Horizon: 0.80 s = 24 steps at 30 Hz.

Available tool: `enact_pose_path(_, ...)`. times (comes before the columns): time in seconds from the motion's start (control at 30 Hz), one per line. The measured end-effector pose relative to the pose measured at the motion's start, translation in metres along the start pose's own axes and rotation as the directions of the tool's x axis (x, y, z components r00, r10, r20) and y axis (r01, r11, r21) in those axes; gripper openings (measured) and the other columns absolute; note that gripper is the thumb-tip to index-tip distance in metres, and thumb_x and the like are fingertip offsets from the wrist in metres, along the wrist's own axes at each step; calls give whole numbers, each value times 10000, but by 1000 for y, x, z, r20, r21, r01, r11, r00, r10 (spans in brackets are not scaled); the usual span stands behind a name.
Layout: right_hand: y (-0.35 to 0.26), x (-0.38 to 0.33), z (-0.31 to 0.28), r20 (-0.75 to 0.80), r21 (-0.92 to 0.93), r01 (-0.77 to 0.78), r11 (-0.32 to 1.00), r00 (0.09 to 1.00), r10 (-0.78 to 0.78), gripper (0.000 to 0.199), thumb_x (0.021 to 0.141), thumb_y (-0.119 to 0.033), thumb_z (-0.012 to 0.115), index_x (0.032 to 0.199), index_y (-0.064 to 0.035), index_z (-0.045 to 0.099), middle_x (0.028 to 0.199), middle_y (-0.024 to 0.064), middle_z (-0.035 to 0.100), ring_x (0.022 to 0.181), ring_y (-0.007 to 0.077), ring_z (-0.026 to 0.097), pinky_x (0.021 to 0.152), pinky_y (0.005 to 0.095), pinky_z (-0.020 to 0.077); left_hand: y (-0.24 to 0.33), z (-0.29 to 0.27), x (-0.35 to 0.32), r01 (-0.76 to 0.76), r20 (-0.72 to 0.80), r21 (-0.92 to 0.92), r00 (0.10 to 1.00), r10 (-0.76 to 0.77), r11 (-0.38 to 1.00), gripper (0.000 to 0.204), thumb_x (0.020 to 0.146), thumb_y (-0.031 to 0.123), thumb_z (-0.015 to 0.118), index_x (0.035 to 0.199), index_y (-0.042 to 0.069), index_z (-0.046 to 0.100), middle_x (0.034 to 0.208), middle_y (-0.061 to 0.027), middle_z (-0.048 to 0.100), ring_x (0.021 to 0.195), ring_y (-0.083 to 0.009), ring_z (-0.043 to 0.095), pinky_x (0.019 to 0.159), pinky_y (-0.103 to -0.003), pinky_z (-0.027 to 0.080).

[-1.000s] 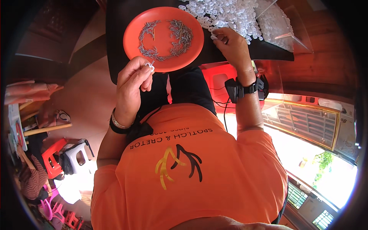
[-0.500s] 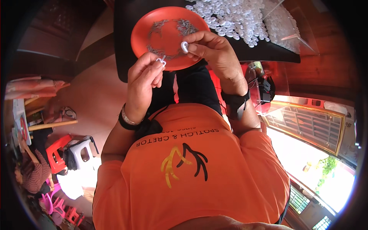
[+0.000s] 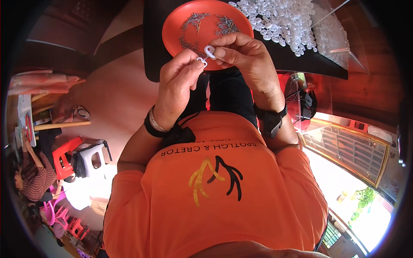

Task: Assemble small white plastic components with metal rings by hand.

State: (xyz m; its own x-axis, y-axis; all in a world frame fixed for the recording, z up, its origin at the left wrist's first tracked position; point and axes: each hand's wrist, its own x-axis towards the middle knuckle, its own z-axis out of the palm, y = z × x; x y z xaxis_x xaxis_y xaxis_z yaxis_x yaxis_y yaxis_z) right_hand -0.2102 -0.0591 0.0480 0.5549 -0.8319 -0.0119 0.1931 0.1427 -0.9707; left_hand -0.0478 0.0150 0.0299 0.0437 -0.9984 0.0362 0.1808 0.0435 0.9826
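Observation:
Over the near part of an orange round plate (image 3: 170, 32), my two hands meet. My left hand (image 3: 178, 81) pinches a small white looped piece (image 3: 201, 62), and a thin metal pin seems to stick out of it. Between thumb and forefinger, my right hand (image 3: 251, 60) grips a white plastic ring (image 3: 210, 51). The pin's end reaches the ring; whether it has entered a hole is too small to tell. Loose grey metal pins (image 3: 226, 26) lie in clusters on the plate.
White plastic pieces (image 3: 279, 21) are heaped on the black table (image 3: 307, 65) right of the plate, beside a clear bag (image 3: 333, 38) of more. Red and grey stools (image 3: 92, 159) stand on the floor to the left, near another person (image 3: 38, 176).
My hands have come together, bringing the looped piece with its pin up against the white ring. The whole view has shifted a little, so the plate sits farther right and higher.

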Motion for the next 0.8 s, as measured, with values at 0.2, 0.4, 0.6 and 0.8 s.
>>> enact_pose_path(0.2,2,-2,6,15,-42,72,997,997,-71,137,847,-28,642,979,7,648,867,39,666,815,98,623,743,215,502,-1,-1,0,15,-21,8,1000,-15,1000,195,880,155,498,729,36,473,599,29,367,530,-57,341,501,-214,301)
enact_pose_path(0.4,7,-3,7,31,-96,122,988,992,-120,139,854,-22,631,985,23,640,878,59,670,829,108,636,760,219,515,-3,1,1,14,-28,23,1000,-13,1000,195,898,140,489,734,35,478,604,30,374,531,-54,339,502,-209,293)
enact_pose_path(0.6,11,-7,12,23,-186,144,972,990,-142,176,831,-32,661,997,21,633,850,47,667,772,86,637,698,207,518,-4,3,1,-1,-32,-25,999,0,1000,193,913,141,481,748,41,477,608,33,371,534,-52,338,503,-204,293)
enact_pose_path(0.8,15,-6,16,38,-408,249,879,966,-256,274,765,-25,713,1017,-2,608,794,47,655,742,85,642,650,210,516,-5,3,3,12,-49,-157,999,-20,988,186,915,150,481,782,23,503,610,33,373,535,-50,344,504,-204,298)
